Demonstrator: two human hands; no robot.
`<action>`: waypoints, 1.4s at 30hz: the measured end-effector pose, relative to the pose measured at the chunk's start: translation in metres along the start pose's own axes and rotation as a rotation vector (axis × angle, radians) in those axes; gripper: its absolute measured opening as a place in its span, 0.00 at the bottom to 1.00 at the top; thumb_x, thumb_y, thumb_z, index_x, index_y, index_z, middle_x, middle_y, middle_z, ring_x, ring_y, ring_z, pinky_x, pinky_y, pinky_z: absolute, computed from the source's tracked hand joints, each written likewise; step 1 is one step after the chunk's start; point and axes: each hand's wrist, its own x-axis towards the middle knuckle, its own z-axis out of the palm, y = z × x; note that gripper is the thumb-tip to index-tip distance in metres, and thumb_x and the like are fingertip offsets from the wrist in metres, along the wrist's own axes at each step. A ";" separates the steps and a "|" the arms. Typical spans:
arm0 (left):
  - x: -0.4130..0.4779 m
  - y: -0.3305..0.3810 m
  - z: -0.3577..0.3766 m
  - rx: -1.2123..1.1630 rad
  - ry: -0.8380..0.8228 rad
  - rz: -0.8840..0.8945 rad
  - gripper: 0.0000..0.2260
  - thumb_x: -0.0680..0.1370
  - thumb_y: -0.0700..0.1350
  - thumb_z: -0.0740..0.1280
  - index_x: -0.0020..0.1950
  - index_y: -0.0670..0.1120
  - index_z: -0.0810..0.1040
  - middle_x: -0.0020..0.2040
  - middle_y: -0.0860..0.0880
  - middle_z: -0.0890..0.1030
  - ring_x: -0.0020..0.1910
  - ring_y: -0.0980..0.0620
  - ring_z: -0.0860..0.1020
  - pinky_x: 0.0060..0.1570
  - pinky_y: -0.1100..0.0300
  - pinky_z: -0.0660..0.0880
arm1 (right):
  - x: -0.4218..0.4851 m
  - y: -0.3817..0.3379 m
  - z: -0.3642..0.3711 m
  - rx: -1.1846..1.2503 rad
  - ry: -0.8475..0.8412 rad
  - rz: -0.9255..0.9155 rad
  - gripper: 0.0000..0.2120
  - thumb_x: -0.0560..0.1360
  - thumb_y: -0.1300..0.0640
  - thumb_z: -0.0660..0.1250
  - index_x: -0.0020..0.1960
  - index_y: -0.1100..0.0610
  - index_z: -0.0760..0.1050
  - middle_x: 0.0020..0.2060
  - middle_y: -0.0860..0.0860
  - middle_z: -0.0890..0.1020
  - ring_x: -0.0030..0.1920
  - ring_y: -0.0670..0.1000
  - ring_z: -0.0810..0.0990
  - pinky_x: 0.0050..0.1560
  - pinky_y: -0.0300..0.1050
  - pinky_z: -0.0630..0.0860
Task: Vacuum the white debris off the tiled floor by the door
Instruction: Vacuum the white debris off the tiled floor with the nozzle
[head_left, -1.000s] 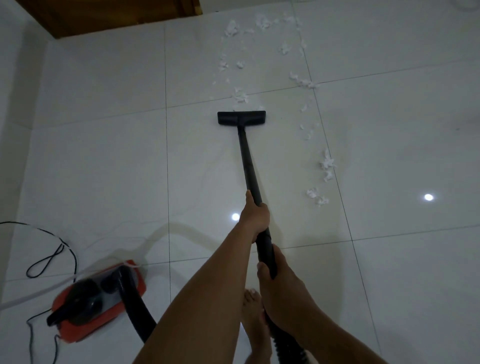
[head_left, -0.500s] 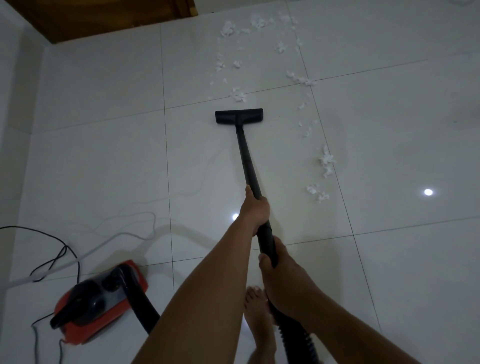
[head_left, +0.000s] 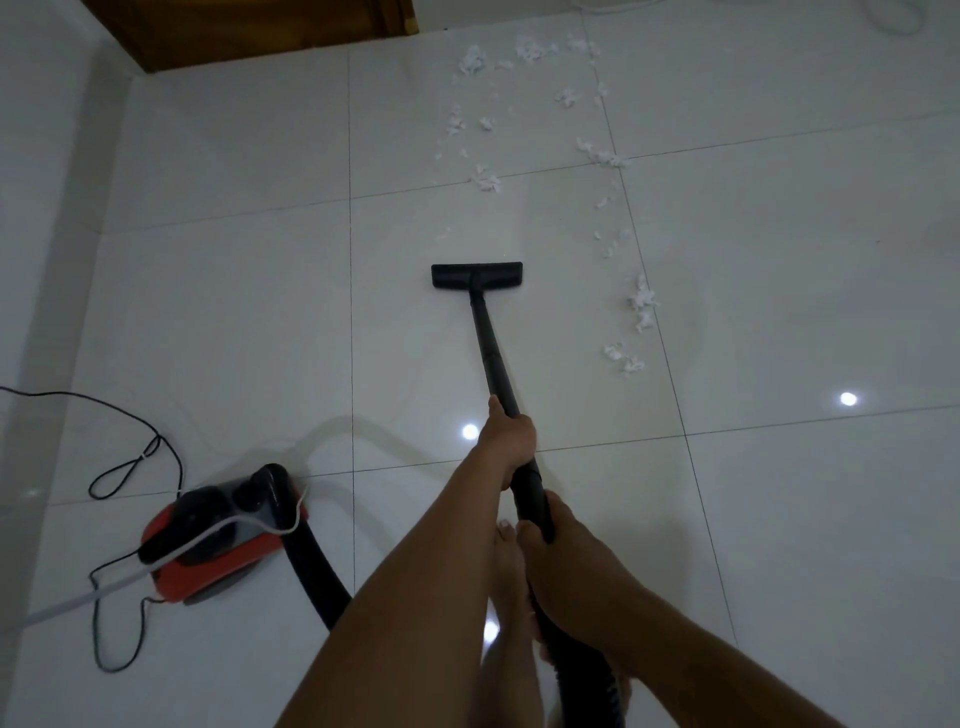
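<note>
Floor head: set flat on the tiled floor, on a bare stretch, with no scrap touching it

Wand: long axis is laid away from the person toward the door, leaning slightly left at its far end

Left hand: the forward grip, fingers wrapped round the wand, and the nearer of the two to the floor head

Right hand: the rear grip, closed round the black cuff where the hose begins (its fingertips are hidden underneath)

White debris: the nearest clump is found straight ahead of the floor head, just past a grout line, and more is scattered beyond it up to the door

Right-hand strand: strung roughly parallel to the wand, well apart from it

Vacuum body: red and black, parked at the left rear, with its cord looped beside it

Judgement: a push along the wand's own axis is called for first, and the right-hand strand is judged to need a sideways shift afterwards
</note>
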 end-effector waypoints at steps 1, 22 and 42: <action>-0.004 0.000 -0.001 -0.006 -0.007 -0.009 0.31 0.84 0.44 0.53 0.83 0.57 0.41 0.68 0.44 0.73 0.54 0.47 0.77 0.50 0.54 0.76 | -0.006 -0.001 0.000 0.003 -0.005 0.006 0.17 0.86 0.52 0.55 0.74 0.48 0.61 0.39 0.57 0.78 0.26 0.49 0.76 0.24 0.38 0.74; 0.023 0.132 -0.070 -0.013 -0.055 -0.085 0.29 0.83 0.40 0.55 0.82 0.51 0.50 0.65 0.41 0.74 0.41 0.49 0.74 0.32 0.57 0.74 | 0.015 -0.161 -0.028 0.089 -0.043 0.154 0.15 0.84 0.56 0.56 0.71 0.53 0.66 0.35 0.57 0.76 0.27 0.51 0.75 0.24 0.40 0.74; 0.113 0.201 -0.070 -0.014 -0.016 -0.027 0.31 0.84 0.44 0.55 0.82 0.58 0.43 0.69 0.43 0.73 0.62 0.43 0.76 0.62 0.46 0.77 | 0.121 -0.194 -0.064 -0.118 0.049 -0.022 0.11 0.84 0.51 0.55 0.66 0.50 0.66 0.39 0.54 0.79 0.28 0.48 0.77 0.25 0.36 0.74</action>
